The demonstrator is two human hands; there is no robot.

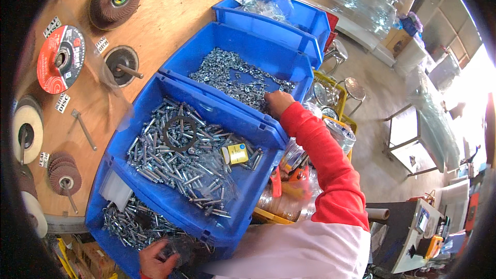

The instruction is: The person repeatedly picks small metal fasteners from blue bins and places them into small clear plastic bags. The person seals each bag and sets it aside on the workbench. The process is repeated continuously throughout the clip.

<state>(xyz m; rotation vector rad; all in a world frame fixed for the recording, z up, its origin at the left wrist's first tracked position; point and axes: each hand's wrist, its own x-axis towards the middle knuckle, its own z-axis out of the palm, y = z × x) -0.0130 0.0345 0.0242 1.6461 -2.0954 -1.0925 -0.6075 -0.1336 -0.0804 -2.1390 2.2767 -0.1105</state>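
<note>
My right hand (279, 104), in a red sleeve, reaches into a blue bin (240, 33) of small metal nuts (227, 75). Its fingers are bent together at the nuts by the near right wall; whatever they pinch is hidden. Low in the view, my left hand (156, 261) curls around what looks like a dark, see-through plastic bag (180, 248), at the lowest blue bin of bolts (135, 222). Between the hands stands another blue bin (155, 185) with longer bolts (170, 160), a black ring (179, 134) and a yellow box (235, 154).
On the left, a wooden board (170, 10) carries grinding discs (114, 1) and a red cutting disc (61, 59) on pegs. A farther blue bin (268, 18) holds plastic bags. Yellow bins with wrapped rolls (338, 133) stand right of my arm. Stools (354, 89) and a table (413, 142) stand beyond.
</note>
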